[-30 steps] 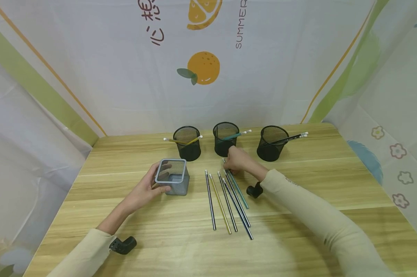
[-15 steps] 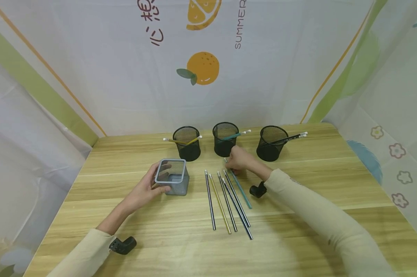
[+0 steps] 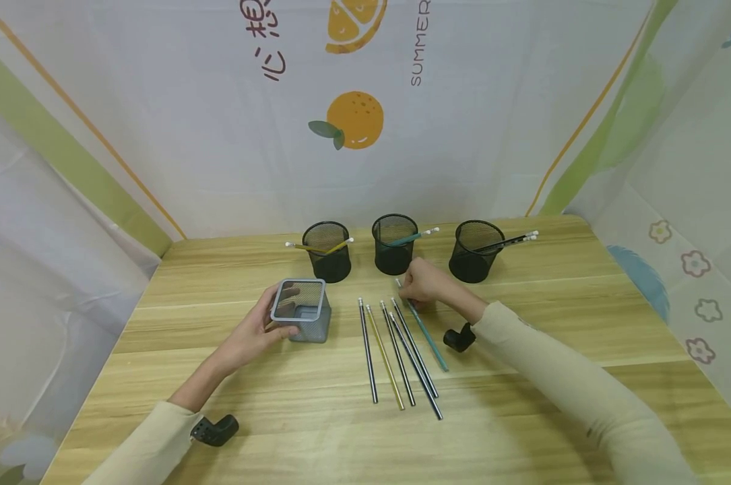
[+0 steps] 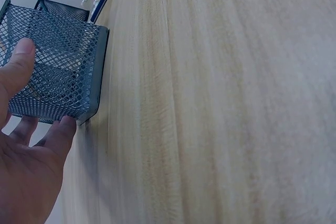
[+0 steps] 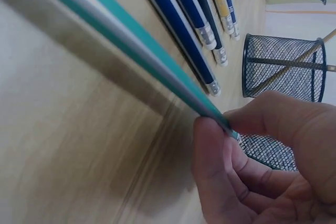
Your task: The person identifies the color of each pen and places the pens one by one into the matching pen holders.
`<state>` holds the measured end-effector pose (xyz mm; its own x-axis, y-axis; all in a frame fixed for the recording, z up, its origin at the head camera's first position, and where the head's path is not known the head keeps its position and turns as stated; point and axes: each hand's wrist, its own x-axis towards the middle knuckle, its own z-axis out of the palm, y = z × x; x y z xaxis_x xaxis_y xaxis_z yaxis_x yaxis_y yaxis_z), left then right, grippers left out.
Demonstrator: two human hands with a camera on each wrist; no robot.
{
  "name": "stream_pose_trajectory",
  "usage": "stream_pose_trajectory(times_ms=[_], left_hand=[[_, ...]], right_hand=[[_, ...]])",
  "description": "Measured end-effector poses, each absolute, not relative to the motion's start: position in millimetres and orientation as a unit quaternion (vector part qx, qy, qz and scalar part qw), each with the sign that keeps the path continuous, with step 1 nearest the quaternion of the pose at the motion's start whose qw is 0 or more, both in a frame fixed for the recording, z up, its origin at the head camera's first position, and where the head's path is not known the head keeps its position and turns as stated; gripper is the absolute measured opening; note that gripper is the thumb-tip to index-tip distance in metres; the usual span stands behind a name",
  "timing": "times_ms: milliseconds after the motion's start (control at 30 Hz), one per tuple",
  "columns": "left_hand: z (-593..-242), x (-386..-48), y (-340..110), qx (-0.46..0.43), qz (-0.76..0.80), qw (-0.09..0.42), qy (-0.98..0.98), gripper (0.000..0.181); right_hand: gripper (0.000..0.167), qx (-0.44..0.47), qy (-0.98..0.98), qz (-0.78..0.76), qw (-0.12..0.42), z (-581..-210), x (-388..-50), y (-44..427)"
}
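Observation:
My left hand (image 3: 257,335) grips a grey square mesh pencil holder (image 3: 318,328) that stands on the table. In the left wrist view, the thumb lies on one mesh wall and other fingers are under its near side. My right hand (image 3: 424,281) pinches a teal pencil (image 5: 173,80) between thumb and finger near its eraser end. In the right wrist view, that pencil's shadow lies apart from it. Beside it on the table are several loose pencils: a yellow pencil (image 3: 386,357), a navy pencil (image 3: 368,353) and other dark ones, erasers pointing away from me.
Along the table's back stand three round black mesh cups: the left cup (image 3: 333,268) with yellow pencils, the middle cup (image 3: 394,261) with teal pencils, the right cup (image 3: 469,267) with black pencils. A printed white curtain (image 3: 250,168) hangs behind the wooden table (image 3: 316,431).
My right hand has moved slightly right, taking the teal pencil away from the navy pencils beside it. The left hand and the pencil holder have stayed in place.

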<state>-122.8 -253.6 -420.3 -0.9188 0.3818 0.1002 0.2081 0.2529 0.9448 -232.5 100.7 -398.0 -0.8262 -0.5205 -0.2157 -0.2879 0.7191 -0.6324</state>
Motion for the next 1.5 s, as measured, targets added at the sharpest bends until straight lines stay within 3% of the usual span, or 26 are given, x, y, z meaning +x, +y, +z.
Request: stream_pose_trajectory(times_ms=[300, 800, 1500], left_hand=[[-420, -122, -254, 0.188, 0.583, 0.076, 0.787, 0.080], [-420, -123, -253, 0.189, 0.582, 0.076, 0.788, 0.079], [-422, -123, -254, 0.191, 0.585, 0.074, 0.785, 0.080]], right_hand=[[0.041, -0.258, 0.896, -0.318, 0.169, -394, -224, 114], [0.021, -0.229, 0.911, -0.305, 0.156, -391, -210, 136], [0.016, -0.221, 0.901, -0.338, 0.157, -386, -198, 160]])
